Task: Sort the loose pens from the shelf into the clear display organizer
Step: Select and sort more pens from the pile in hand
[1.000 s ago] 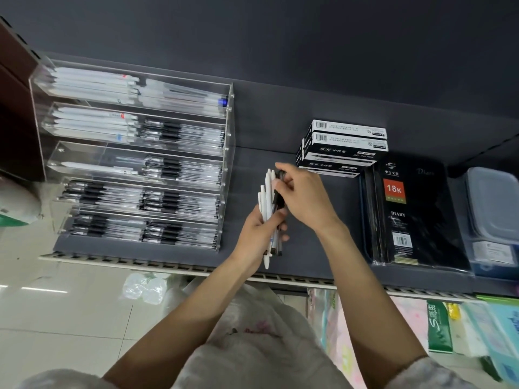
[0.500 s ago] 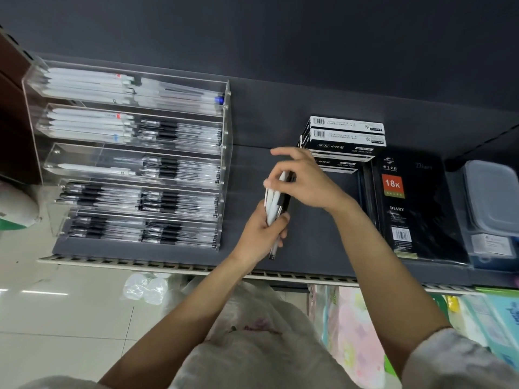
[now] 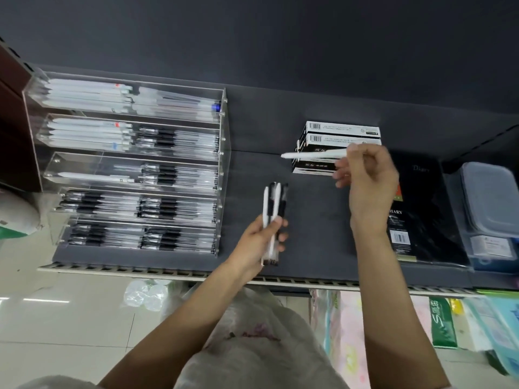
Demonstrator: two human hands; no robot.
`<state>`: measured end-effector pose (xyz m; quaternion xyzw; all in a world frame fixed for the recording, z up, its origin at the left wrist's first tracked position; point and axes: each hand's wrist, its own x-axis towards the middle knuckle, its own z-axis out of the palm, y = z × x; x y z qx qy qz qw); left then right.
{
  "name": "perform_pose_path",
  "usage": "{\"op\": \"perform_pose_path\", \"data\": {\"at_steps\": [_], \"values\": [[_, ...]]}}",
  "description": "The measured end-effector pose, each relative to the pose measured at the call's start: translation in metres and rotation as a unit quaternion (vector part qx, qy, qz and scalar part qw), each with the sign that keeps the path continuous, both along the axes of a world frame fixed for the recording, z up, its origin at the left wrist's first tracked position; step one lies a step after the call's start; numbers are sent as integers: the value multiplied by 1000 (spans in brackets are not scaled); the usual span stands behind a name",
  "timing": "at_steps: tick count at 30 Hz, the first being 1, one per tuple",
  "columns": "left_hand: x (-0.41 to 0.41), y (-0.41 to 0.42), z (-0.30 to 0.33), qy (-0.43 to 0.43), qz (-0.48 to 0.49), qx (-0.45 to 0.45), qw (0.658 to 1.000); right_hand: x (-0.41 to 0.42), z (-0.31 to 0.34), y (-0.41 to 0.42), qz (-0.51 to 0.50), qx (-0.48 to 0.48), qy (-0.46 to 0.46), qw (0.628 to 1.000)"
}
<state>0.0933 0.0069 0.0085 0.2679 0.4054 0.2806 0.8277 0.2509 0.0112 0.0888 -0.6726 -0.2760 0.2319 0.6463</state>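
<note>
My left hand (image 3: 259, 237) grips a bundle of white and black pens (image 3: 273, 203) upright over the dark shelf (image 3: 317, 220). Off to the right and farther back, my right hand (image 3: 368, 178) pinches a single white pen (image 3: 311, 155) that lies level with its tip pointing left. The clear display organizer (image 3: 134, 164) stands at the left of the shelf. Its tiered trays hold rows of white pens in the upper tiers and black-grip pens in the lower ones.
Stacked black-and-white pen boxes (image 3: 339, 136) sit behind my right hand. A black diary (image 3: 412, 217) lies to the right, then a blue-grey plastic container (image 3: 491, 209). The shelf's front edge (image 3: 168, 272) runs below my hands, with packaged goods and tiled floor underneath.
My right hand drew one white pen out of the bundle and carried it up and to the right. My left hand kept holding the remaining pens and dropped slightly.
</note>
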Motion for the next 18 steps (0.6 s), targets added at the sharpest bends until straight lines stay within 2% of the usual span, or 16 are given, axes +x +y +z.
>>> {"op": "perform_pose_path", "data": {"at_steps": [2, 4, 10, 14, 18], "values": [[3, 9, 4, -64, 79, -59, 993, -17, -9, -25, 37, 13, 13, 999], [7, 14, 7, -62, 114, -54, 990, -39, -24, -44, 55, -1, -26, 998], [22, 7, 19, -37, 161, -12, 986, -83, -60, -66, 32, -36, -241, 969], [22, 4, 19, -40, 190, -10, 981, -84, -62, -68, 23, -49, -306, 950], [20, 1, 17, -47, 203, -7, 978, -81, -64, -70, 58, -40, -354, 932]]}}
